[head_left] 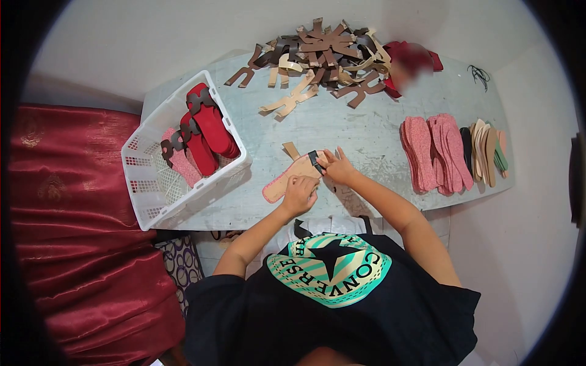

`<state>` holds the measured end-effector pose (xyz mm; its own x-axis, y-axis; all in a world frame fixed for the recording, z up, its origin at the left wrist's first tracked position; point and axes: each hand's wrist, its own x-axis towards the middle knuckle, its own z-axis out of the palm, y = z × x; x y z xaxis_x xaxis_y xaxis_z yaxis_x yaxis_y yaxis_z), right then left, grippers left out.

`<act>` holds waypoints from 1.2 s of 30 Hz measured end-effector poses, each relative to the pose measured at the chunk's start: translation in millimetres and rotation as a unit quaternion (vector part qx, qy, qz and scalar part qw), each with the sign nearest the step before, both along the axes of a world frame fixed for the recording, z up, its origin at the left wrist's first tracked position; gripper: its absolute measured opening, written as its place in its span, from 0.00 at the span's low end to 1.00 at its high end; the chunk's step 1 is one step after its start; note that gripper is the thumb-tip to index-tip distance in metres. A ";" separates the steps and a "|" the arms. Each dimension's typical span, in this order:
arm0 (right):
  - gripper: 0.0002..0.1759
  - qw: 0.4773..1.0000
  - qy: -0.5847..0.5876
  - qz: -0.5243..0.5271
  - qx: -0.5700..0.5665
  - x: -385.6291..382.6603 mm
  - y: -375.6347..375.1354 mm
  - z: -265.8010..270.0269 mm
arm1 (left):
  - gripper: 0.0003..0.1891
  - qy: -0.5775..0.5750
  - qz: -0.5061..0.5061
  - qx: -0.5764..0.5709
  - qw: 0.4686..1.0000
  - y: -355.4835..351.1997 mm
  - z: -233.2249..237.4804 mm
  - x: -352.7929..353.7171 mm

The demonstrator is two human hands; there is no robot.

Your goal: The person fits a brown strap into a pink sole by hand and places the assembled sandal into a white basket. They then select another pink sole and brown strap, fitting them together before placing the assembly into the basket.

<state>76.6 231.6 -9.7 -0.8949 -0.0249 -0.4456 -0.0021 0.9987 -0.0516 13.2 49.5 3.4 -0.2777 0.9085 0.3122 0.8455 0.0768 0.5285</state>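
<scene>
A sandal sole lies at the front middle of the table, its tan face up and its edge pink. My left hand is closed over the near edge of this sole, fingers curled against it. At the sole's right end, a black strap piece crosses the tan face. My right hand has its fingers closed at that strap and the sole's end; the fingertips are partly hidden. A tan strap end sticks out from beyond the sole's far edge.
A white plastic basket with red and pink sandals stands left. Brown and beige strap pieces are heaped at the back, beside a dark red item. Pink soles and other-coloured soles line the right side. Black cord lies back right.
</scene>
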 end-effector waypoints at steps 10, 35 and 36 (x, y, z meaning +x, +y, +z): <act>0.27 0.999 0.001 -0.024 -0.037 2.3 3.0 -2.9 | 0.07 0.039 0.048 0.033 0.998 5.6 3.7 -22.9; 0.27 0.998 -0.057 0.005 -0.010 -4.4 0.9 1.8 | 0.08 -0.220 0.146 -0.056 0.963 29.5 -27.8 -57.4; 0.27 0.998 -0.059 0.006 -0.009 -5.0 2.0 2.1 | 0.08 -0.236 0.159 -0.068 0.956 31.2 -28.8 -57.4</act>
<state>71.6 233.6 -7.6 -0.8359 -0.0434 -0.5472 -0.0060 0.9975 -0.0700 -44.2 80.6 -25.4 -0.6283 0.7774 -0.0309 0.4372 0.3857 0.8125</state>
